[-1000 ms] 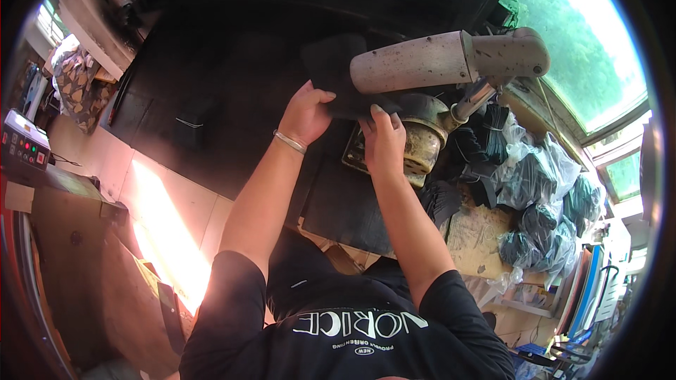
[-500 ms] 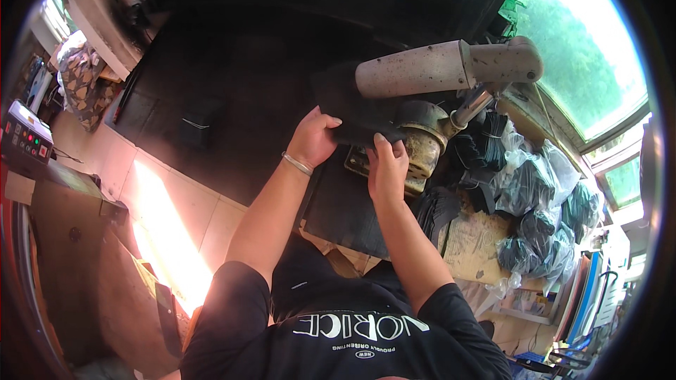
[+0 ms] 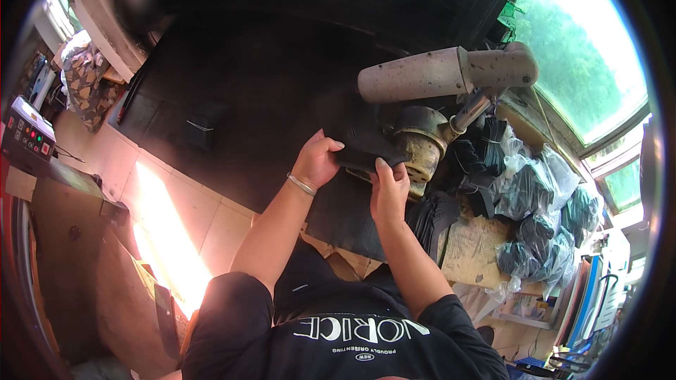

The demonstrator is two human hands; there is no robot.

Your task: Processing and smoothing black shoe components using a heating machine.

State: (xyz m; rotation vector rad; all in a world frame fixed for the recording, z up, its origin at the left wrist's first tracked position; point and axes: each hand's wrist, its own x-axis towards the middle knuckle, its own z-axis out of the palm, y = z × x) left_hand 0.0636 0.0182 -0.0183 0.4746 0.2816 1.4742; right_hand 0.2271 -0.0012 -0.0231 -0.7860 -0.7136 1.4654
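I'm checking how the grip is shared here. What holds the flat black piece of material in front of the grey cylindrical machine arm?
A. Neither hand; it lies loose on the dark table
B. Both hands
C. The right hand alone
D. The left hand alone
B: the left hand grips the flat black piece of material at its left edge and the right hand pinches its lower edge, below the grey cylindrical machine arm.
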